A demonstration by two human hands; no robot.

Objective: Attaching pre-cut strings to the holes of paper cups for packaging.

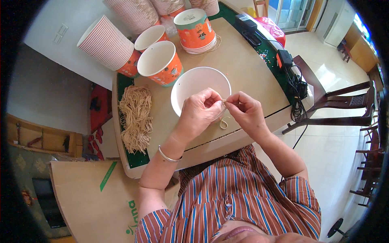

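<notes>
Just above the near right rim of a white paper bucket (184, 91), my two hands meet with their fingertips close together. Between them runs a thin beige cord (223, 122), whose loop dangles below the fingers. My left hand (198, 109) pinches the cord from the left. From the other side my right hand (247, 112) pinches it between thumb and forefinger. The bucket stands with its open mouth facing up, and its outside is hidden from here. A thick bundle of beige cords (135, 117) lies on the table left of the bucket.
Two orange printed buckets (164, 67) stand behind, open side up. An upside-down stack of buckets (196, 32) sits farther back, with tall striped stacks (107, 44) at the left. Black cables and adapters (298, 87) line the right edge. A dark wooden chair (348, 103) stands beyond.
</notes>
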